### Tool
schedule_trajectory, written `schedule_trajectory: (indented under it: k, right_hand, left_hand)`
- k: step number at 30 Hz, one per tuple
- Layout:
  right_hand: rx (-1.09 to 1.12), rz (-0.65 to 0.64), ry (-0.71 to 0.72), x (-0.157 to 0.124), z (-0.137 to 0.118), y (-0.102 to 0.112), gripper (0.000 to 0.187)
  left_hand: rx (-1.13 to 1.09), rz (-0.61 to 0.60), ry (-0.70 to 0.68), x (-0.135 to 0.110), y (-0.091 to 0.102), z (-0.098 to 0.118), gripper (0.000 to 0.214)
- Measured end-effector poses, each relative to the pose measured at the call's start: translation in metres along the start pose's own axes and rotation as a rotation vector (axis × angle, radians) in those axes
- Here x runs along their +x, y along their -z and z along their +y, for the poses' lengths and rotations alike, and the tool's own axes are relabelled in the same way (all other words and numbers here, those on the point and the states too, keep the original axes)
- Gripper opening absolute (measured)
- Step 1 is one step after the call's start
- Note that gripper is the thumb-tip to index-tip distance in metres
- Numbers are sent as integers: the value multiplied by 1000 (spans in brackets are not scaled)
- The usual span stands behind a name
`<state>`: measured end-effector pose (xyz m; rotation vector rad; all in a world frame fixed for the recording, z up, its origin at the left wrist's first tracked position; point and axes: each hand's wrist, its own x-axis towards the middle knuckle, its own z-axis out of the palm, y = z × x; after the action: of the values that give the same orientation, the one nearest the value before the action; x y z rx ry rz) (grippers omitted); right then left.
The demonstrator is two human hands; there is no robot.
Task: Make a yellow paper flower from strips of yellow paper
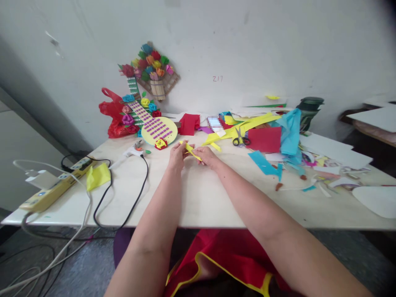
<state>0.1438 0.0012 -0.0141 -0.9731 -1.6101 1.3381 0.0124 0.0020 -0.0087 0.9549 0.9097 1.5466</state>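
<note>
A narrow yellow crepe paper strip (pixel 192 152) stretches between my two hands, above the middle of the white table. My left hand (pixel 178 154) pinches its far left end. The fingers of my right hand (pixel 208 157) are closed on the near right end. Just beyond my left hand lies a red and yellow paper flower (pixel 161 143), at the foot of a round, guitar-shaped paper craft (pixel 159 130). Black-handled scissors (pixel 241 139) rest to the right, near long yellow paper strips (pixel 244 127).
A glue gun (pixel 131 152) with a black cord and a power strip (pixel 58 185) lie at left. Red paper (pixel 264 139), blue crepe paper (pixel 291 132) and scraps cover the right side. A dark bottle (pixel 309 112) stands behind them.
</note>
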Motion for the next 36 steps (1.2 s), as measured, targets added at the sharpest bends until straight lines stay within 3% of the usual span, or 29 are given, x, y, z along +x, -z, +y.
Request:
schedule_trajectory:
  k: [10, 22, 30, 36]
  right_hand:
    - [138, -125, -31, 3, 7, 4, 27]
    - [-8, -9, 21, 0, -2, -2, 25]
    - [23, 67, 65, 1, 0, -2, 23]
    - [-4, 92, 21, -1, -3, -5, 25]
  left_hand:
    - [45, -21, -28, 0, -1, -2, 27]
    - [13, 27, -62, 1, -3, -3, 29]
    - [23, -156, 82, -5, -4, -4, 30]
    - [84, -163, 61, -6, -5, -4, 32]
